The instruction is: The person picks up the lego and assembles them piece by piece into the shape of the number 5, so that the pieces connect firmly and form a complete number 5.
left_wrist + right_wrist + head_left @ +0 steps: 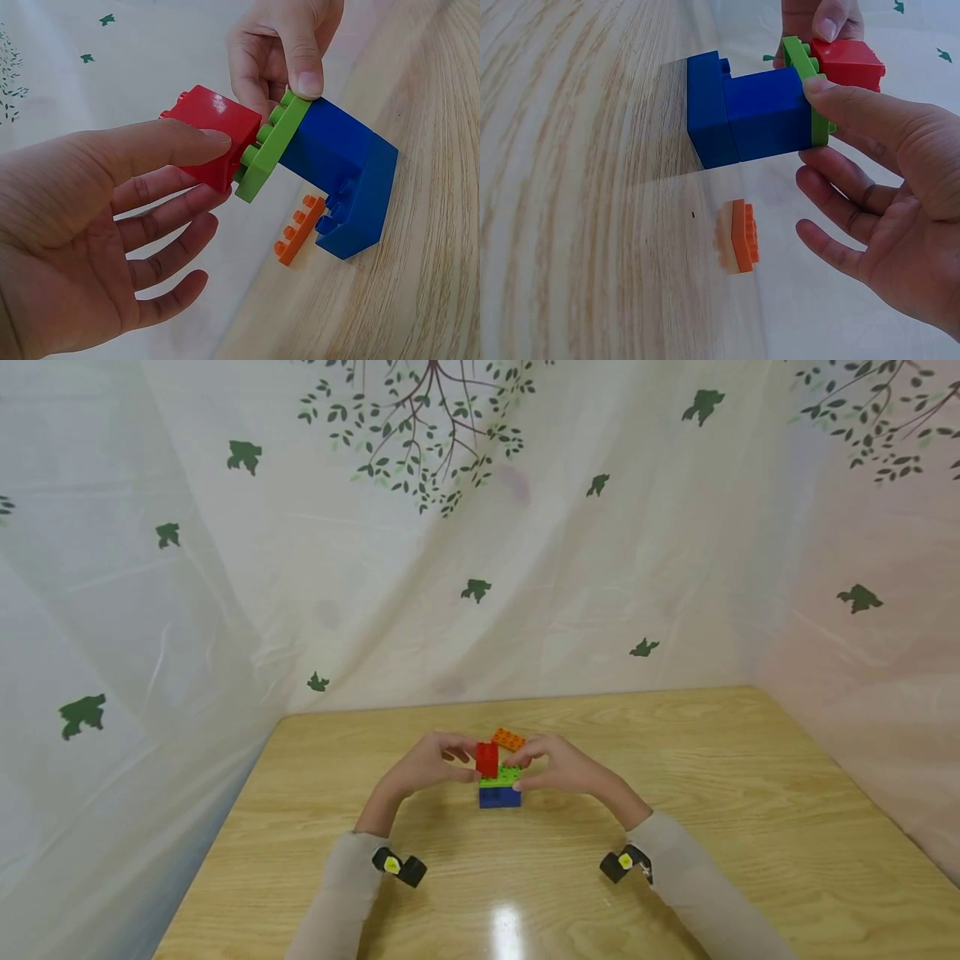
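Observation:
A block stack stands on the table: a lower blue brick (pixel 367 206), a second blue brick (pixel 769 112) above it, and a thin green brick (pixel 276 146) on top, overhanging to the left. My left hand (pixel 429 764) pinches a red brick (pixel 223 112) between thumb and fingers, right at the studs of the green brick's left end. Its other fingers are loosely bent below. From the other side, my right hand (pixel 562 766) holds the green brick's right end, with the thumb on its near edge and the other fingers spread beyond it.
Behind the stack, a thin orange brick (pixel 508 739) lies on the wooden table (pixel 712 760), studs up. A pale curtain (pixel 375 610) with printed leaves and branches hangs around the table's back and sides.

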